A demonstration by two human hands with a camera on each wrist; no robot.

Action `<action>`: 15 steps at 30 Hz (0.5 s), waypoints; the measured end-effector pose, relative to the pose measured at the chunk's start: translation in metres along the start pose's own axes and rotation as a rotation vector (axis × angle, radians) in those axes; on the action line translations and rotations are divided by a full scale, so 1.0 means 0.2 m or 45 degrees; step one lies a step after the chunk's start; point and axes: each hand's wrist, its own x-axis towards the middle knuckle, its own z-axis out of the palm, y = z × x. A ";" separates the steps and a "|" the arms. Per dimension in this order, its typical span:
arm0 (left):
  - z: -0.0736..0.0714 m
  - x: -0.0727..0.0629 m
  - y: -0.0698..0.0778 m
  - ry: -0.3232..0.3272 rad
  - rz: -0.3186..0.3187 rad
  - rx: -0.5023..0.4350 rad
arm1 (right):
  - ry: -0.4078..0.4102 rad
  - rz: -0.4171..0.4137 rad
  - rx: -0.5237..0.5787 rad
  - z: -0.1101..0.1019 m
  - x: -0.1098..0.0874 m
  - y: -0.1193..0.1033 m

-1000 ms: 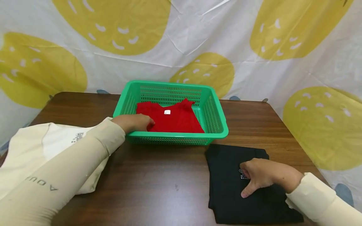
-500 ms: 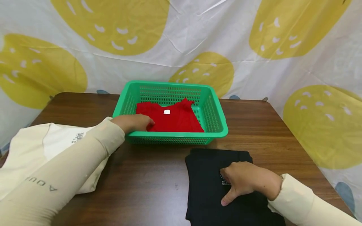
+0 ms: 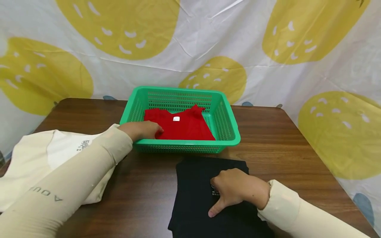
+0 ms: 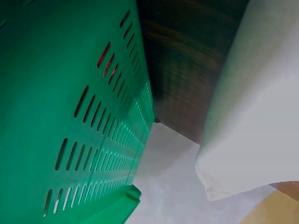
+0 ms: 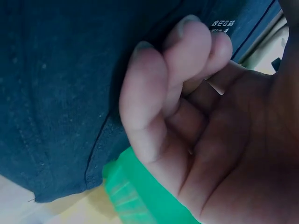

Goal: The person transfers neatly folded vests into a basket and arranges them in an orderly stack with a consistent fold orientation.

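Note:
My left hand (image 3: 145,129) reaches over the front rim of a green plastic basket (image 3: 190,142) and touches a red shirt (image 3: 186,129) with a white neck label. Its fingertips are mostly hidden, and the left wrist view shows only the slotted basket wall (image 4: 100,116). On the table's front part lies a folded black shirt (image 3: 196,195) with a small white print. On top of it rests my right hand (image 3: 233,188), thumb spread apart from the fingers. In the right wrist view the bent fingertips (image 5: 145,70) press against the dark cloth (image 5: 60,93).
A cream shirt (image 3: 32,162) with a white panel lies at the left, partly under my left sleeve (image 3: 62,178). The brown wooden table (image 3: 262,132) ends at a white curtain (image 3: 208,29) with yellow prints.
My right hand and the black shirt beneath it have slid left across the table, to in front of the basket. The left hand stays in the basket.

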 end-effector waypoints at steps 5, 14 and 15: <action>0.01 -0.01 -0.01 0.019 0.011 -0.008 | 0.016 -0.056 -0.057 -0.03 0.07 -0.07; 0.02 -0.01 -0.02 0.033 0.019 -0.037 | 0.123 -0.153 -0.027 -0.01 0.16 -0.16; 0.02 -0.01 -0.02 0.041 0.021 -0.038 | 0.130 -0.153 -0.027 -0.01 0.17 -0.16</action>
